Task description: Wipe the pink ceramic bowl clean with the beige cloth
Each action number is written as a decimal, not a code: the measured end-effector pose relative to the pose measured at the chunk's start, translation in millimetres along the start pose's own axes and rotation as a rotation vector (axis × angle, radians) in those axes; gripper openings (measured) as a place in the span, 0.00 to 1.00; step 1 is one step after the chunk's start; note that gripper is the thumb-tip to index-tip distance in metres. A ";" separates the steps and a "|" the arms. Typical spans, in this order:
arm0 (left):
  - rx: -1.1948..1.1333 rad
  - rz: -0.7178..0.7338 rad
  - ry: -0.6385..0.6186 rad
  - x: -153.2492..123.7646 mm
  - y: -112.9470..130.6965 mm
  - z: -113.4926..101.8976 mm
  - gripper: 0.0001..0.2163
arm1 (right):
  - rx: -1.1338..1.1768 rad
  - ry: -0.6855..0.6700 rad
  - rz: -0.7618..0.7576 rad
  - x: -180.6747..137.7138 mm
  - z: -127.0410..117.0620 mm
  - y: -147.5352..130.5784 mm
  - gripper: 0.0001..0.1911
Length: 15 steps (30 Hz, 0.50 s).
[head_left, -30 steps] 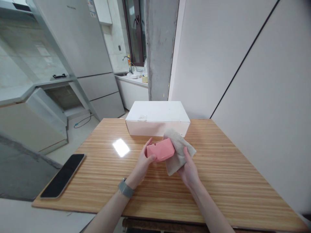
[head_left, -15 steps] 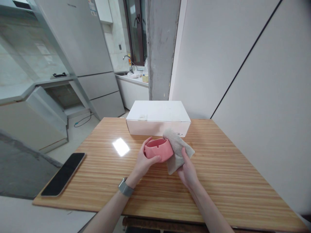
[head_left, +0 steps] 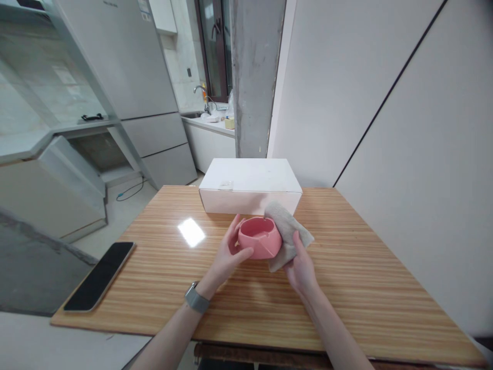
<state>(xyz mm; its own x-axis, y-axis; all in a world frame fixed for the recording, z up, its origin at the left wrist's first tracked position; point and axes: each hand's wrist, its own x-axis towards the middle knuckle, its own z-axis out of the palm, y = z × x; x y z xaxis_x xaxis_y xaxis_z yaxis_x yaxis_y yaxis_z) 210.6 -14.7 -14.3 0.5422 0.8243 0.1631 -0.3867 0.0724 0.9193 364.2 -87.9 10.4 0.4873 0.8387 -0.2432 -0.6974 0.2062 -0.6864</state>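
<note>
A pink faceted ashtray (head_left: 261, 244), with small notches in its rim, is held above the table between my hands. My left hand (head_left: 230, 250) grips its left side, thumb on the front wall and fingers around the back. A folded grey cloth (head_left: 287, 234) lies against the ashtray's right side. My right hand (head_left: 300, 264) pinches this cloth, thumb on top and the other fingers mostly hidden beneath it. A watch with a grey band (head_left: 197, 298) is on my left wrist.
Behind the ashtray a white box (head_left: 250, 200) stands on the wood-grain table (head_left: 365, 288). At the left table edge lies a dark-screened smartphone (head_left: 100, 277). A white wall rises to the right; a fridge (head_left: 119, 61) and a sink counter are farther back.
The ashtray has shifted slightly right and turned in my left hand, so a different face points forward. The cloth and my right hand have also moved slightly right.
</note>
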 end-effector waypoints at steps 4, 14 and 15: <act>0.018 0.036 -0.014 1.8 4.6 4.6 0.44 | -0.008 -0.083 0.035 -3.1 2.6 -1.5 0.25; 0.055 0.057 0.094 -0.5 3.3 6.3 0.37 | -0.036 -0.049 0.072 -2.8 -2.2 8.8 0.26; 0.061 0.059 0.110 -0.3 2.8 6.6 0.37 | -0.044 -0.053 0.063 -3.2 -1.8 8.7 0.26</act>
<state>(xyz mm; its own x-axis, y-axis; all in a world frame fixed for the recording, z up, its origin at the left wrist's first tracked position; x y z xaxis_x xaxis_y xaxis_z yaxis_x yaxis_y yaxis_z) 214.3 -18.5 -9.4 0.4339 0.8828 0.1801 -0.3677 -0.0090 0.9299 357.5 -89.7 4.0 0.4137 0.8749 -0.2516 -0.7017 0.1304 -0.7005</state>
